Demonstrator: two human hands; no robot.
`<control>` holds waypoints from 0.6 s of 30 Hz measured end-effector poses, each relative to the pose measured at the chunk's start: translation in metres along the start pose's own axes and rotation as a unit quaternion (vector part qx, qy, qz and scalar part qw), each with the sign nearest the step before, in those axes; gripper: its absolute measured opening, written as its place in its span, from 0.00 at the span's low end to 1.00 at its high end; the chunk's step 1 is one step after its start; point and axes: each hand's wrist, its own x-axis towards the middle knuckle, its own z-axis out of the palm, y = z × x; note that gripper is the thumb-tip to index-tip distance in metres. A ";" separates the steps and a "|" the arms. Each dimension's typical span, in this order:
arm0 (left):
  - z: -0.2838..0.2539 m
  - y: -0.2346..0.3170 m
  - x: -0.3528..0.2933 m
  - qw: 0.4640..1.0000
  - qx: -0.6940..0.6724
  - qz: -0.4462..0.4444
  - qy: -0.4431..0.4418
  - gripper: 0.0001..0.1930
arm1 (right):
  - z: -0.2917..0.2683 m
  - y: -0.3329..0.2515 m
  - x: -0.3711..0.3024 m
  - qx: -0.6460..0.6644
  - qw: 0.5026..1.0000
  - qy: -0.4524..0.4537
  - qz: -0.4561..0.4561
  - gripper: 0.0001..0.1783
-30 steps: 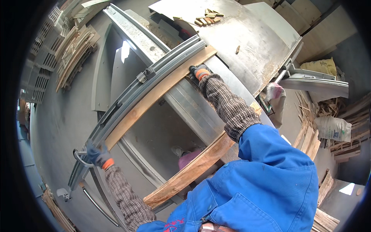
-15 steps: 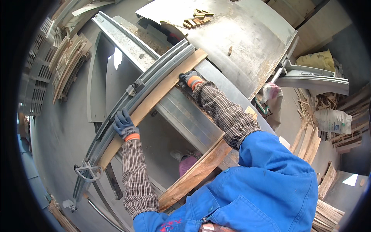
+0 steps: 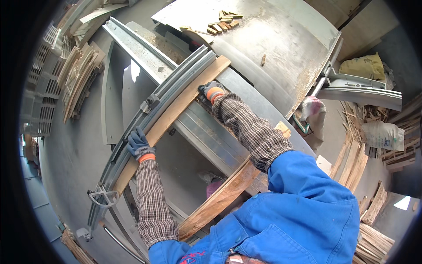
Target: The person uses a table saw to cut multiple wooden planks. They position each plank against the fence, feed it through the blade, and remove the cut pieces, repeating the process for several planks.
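Observation:
A long, narrow wooden board [image 3: 173, 115] lies against a grey metal fence rail [image 3: 184, 70] that runs slantwise across the view. My left hand [image 3: 140, 143], in a grey glove with an orange cuff, grips the board's lower-left stretch, its fingers reaching over toward the rail. Near the board's upper end, my right hand [image 3: 211, 91], gloved alike, is closed on its near edge; some of its fingers are hidden. A second, rough-edged board [image 3: 220, 200] lies slanted close to my body, between my forearms, touched by neither hand.
A metal saw table [image 3: 272, 53] stands beyond, with several small wood blocks [image 3: 224, 22] on it. A clamp-like handle [image 3: 104, 198] sits at the rail's lower end. Wood strips are stacked left [image 3: 81, 81] and right [image 3: 351, 167]. A white sack [image 3: 382, 135] lies at right.
The fence rail, the board and both hands have shifted slightly left, away from the saw table. The camera view has also moved a little. Both hands keep their hold.

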 end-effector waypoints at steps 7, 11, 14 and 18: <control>0.021 -0.005 -0.011 0.999 0.025 -0.025 0.026 0.73 | -0.024 -0.024 -0.022 0.013 0.998 -0.060 0.024 0.34; 0.010 0.002 -0.003 1.000 0.009 -0.022 0.020 0.72 | -0.025 -0.016 -0.009 -0.010 0.999 -0.045 0.024 0.34; -0.008 0.025 0.019 0.999 -0.018 0.001 0.041 0.72 | -0.035 0.020 0.013 -0.049 0.998 -0.028 -0.012 0.31; 0.042 -0.007 -0.005 0.995 0.037 -0.041 0.081 0.72 | -0.050 -0.040 -0.055 0.171 0.975 -0.120 0.081 0.26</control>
